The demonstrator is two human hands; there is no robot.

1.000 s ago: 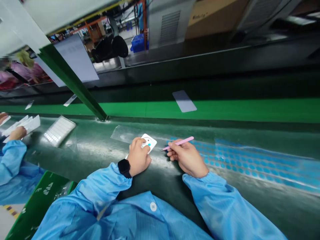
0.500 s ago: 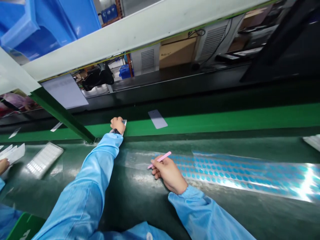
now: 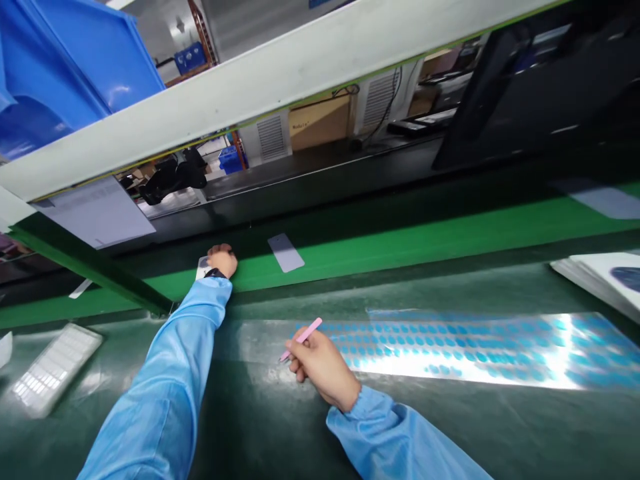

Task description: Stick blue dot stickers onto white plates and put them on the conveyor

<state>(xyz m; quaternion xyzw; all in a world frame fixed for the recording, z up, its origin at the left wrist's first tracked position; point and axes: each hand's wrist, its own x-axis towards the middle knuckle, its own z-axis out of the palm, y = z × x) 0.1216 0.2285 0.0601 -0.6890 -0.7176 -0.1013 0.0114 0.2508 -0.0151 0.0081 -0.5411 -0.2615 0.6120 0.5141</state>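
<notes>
My right hand (image 3: 323,367) pinches a pair of pink tweezers (image 3: 305,339), their thin tips pointing down and left over the bench. Beside and under that hand lies a clear sheet with rows of blue round stickers (image 3: 430,340). Far forward, my left hand (image 3: 223,260), with a dark band at the wrist, reaches over the green strip. Its fingers curve away from me and are mostly hidden. A small white card with a dark mark (image 3: 203,268) shows at the hand's left side; whether the fingers touch it I cannot tell. A pale card (image 3: 286,252) lies to the right.
A clear tray with white pieces (image 3: 57,370) is on the left of the bench. White stacked sheets (image 3: 595,280) stand at the right. A green post (image 3: 95,263) rises left of my arm. Blue bins (image 3: 90,60) sit above the white beam (image 3: 225,87).
The view has shifted rightward. My left hand has turned, and the small card now shows on its left instead of its right. My right hand keeps the tweezers, much as before.
</notes>
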